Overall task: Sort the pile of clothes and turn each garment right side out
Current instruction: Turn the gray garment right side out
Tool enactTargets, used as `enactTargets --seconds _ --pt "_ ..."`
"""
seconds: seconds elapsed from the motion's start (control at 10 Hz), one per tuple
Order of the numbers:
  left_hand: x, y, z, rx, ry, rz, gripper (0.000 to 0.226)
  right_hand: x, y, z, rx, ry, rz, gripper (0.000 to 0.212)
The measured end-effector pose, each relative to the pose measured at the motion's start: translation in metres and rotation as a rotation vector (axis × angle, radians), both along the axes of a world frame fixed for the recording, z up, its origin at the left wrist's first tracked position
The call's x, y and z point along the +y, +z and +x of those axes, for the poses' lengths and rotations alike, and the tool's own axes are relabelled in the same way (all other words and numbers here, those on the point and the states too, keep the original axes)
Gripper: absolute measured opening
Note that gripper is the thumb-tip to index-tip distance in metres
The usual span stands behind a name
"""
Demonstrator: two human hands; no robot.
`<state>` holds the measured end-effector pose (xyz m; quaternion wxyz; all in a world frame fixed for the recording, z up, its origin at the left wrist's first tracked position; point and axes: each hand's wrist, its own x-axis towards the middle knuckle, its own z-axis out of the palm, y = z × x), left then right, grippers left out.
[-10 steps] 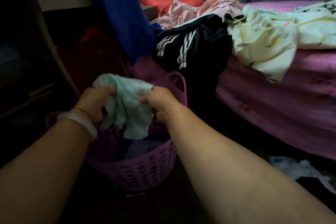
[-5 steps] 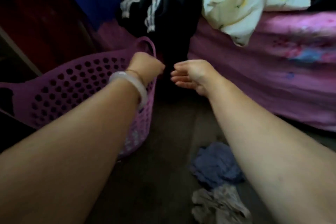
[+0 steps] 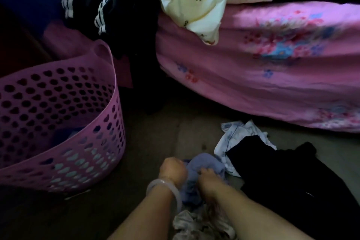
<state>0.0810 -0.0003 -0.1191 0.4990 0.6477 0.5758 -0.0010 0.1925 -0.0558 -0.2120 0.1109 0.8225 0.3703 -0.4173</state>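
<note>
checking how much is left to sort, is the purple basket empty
Not empty: blue cloth lies in the bottom of the purple basket, and pale fabric shows through its lower holes.

Soft cloth, smooth plastic.
The lavender garment (image 3: 202, 163) between the left hand (image 3: 172, 169) and right hand (image 3: 209, 181) is matt, crumpled cloth; the left wrist's bangle (image 3: 165, 187) looks glossy, translucent; the basket (image 3: 58, 122) left of the hands is smooth perforated plastic.

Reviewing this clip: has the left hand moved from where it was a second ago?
Yes. The left hand was above the purple basket; now it is low by the floor, to the right of the basket, gripping the lilac garment.
</note>
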Motion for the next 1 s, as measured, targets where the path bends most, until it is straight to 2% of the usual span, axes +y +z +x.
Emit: enactTargets --seconds 0.1,0.2,0.3,0.4,0.5,0.6,0.7,0.8,0.9,1.0 --pt "0.012 -0.004 -0.011 0.042 0.064 -0.035 0.026 0.007 0.012 0.007 0.075 -0.112 0.009 0.054" --pt "0.013 0.006 -0.018 -0.023 0.078 -0.008 0.031 0.006 0.080 0.015 0.344 -0.390 0.441 0.025" --pt "0.018 0.017 -0.021 -0.108 -0.053 0.112 0.043 0.006 0.130 0.030 0.638 -0.624 0.857 0.009" --pt "0.019 0.046 -0.022 -0.330 -0.092 0.037 0.061 0.011 0.194 0.031 0.908 -0.694 1.075 0.013" --pt "0.028 0.077 -0.019 -0.511 -0.011 0.184 0.032 0.009 0.242 0.025 1.069 -0.696 1.251 0.012" --pt "0.032 0.122 -0.018 -0.713 0.087 0.119 0.015 0.005 0.269 0.024 1.156 -0.743 1.373 0.014" --pt "0.038 0.168 -0.026 -0.973 0.053 -0.026 0.019 0.005 0.282 0.018 1.144 -0.702 1.375 0.011" --pt "0.041 0.198 -0.038 -0.983 -0.076 0.170 0.013 0.008 0.286 0.010 1.032 -0.555 1.317 0.014" --pt "0.036 0.212 -0.045 -0.975 -0.236 0.278 0.020 0.005 0.285 0.008 0.867 -0.201 1.222 0.059" --pt "0.028 0.218 -0.047 -0.921 -0.396 0.329 0.023 0.003 0.286 -0.001 0.642 0.106 1.057 0.051"
